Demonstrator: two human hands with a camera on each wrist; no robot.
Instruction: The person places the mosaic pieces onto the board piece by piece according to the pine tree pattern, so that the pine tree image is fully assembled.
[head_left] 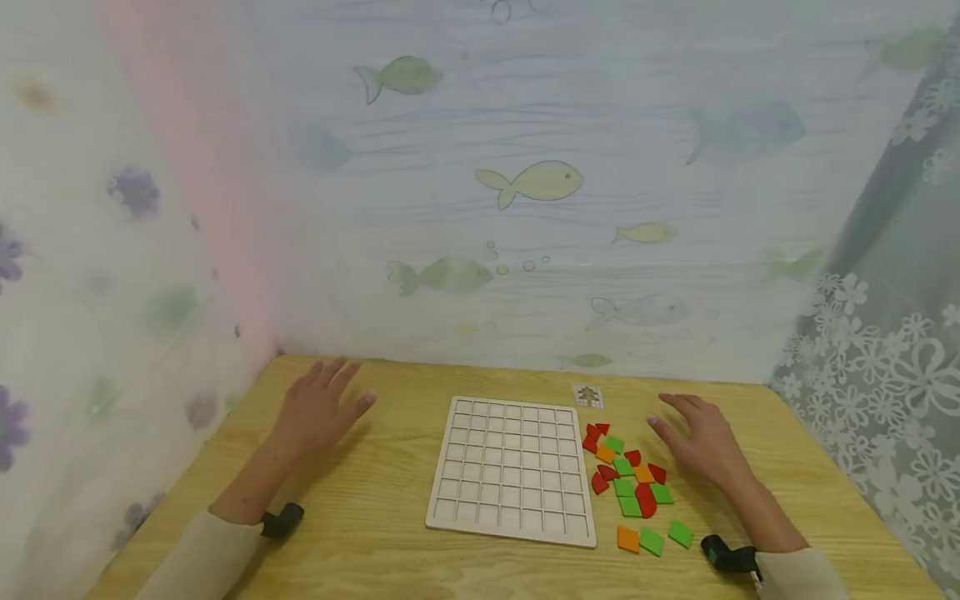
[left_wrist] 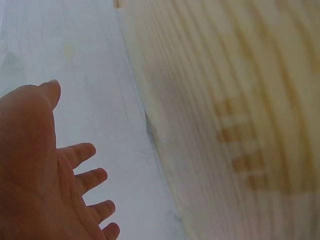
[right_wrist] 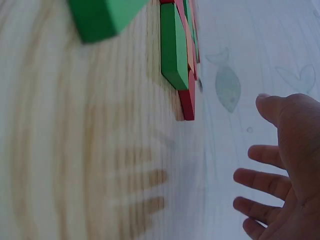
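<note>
A white square board (head_left: 514,469) with a grid of shallow cells lies on the wooden table, its cells bare. To its right is a loose cluster of flat pieces: red rounded ones (head_left: 645,500), green ones (head_left: 631,506) and orange ones (head_left: 627,539). My left hand (head_left: 318,408) is held left of the board, fingers spread, with nothing in it. My right hand (head_left: 701,437) hovers just right of the pieces, fingers apart and holding nothing. In the right wrist view a green piece (right_wrist: 173,47) shows near this hand's shadow.
A small patterned card (head_left: 588,396) lies behind the board's far right corner. A fish-print curtain (head_left: 525,183) hangs along the table's back edge, with a floral curtain (head_left: 97,250) on the left and a lace one (head_left: 900,358) on the right.
</note>
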